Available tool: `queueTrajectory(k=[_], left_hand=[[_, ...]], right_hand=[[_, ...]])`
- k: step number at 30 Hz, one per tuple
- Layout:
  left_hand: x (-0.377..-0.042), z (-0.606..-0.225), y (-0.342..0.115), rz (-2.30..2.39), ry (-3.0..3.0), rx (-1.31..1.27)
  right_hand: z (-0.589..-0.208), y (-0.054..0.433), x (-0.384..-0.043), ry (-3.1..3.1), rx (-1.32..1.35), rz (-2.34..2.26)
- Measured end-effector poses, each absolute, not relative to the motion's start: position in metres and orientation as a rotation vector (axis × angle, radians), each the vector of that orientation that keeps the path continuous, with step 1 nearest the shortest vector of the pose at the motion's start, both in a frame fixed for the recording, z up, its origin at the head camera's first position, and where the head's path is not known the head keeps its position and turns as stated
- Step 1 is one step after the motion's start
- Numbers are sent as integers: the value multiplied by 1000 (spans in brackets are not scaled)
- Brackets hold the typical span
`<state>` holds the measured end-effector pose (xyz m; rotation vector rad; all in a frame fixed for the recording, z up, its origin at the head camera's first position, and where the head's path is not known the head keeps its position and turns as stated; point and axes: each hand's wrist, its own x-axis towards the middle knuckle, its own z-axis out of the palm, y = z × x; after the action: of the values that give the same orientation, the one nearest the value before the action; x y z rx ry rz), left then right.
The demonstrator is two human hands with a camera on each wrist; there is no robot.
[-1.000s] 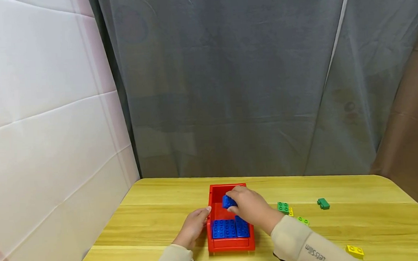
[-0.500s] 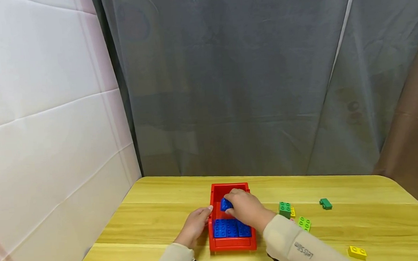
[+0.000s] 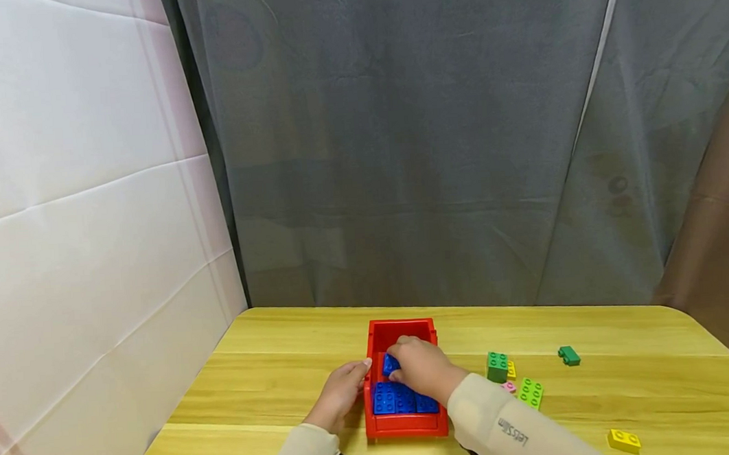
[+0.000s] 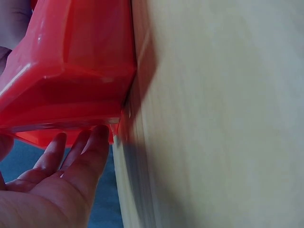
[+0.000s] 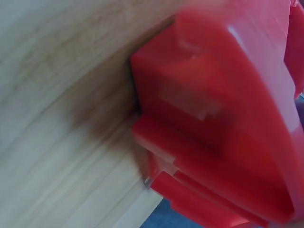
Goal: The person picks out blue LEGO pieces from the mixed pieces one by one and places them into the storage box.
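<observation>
A red plastic bin (image 3: 407,428) stands on the wooden table, long side pointing away from me. Several blue building bricks (image 3: 404,398) lie side by side at its near end. My right hand (image 3: 423,370) reaches inside and pinches another blue brick (image 3: 389,365) just beyond that row, by the left wall. On the bin's left side my left hand (image 3: 341,392) holds the rim, thumb on top. In the left wrist view its fingers (image 4: 90,159) meet the outer wall of the bin (image 4: 90,52). The right wrist view is filled mostly by the bin's outside (image 5: 204,104), with the brick hidden.
To the right lie a dark green brick (image 3: 497,367), a small yellow one (image 3: 511,369), a pink one (image 3: 509,387) and a lime green one (image 3: 530,392). Farther right are a green piece (image 3: 569,355) and a yellow brick (image 3: 624,441). A grey curtain (image 3: 385,151) hangs behind the table.
My right hand has come lower and nearer into the bin with the blue brick, close to the row. The left hand keeps its hold on the bin's side.
</observation>
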<state>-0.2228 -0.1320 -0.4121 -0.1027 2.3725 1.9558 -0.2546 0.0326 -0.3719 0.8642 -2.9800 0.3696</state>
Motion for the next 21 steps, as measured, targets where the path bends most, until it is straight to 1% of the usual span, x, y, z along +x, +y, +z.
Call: queueTrajectory(k=[21], left_hand=[[-223, -413, -132, 1950, 2389, -99]], right_hand=[[-374, 21, -257, -3018, 877, 266]])
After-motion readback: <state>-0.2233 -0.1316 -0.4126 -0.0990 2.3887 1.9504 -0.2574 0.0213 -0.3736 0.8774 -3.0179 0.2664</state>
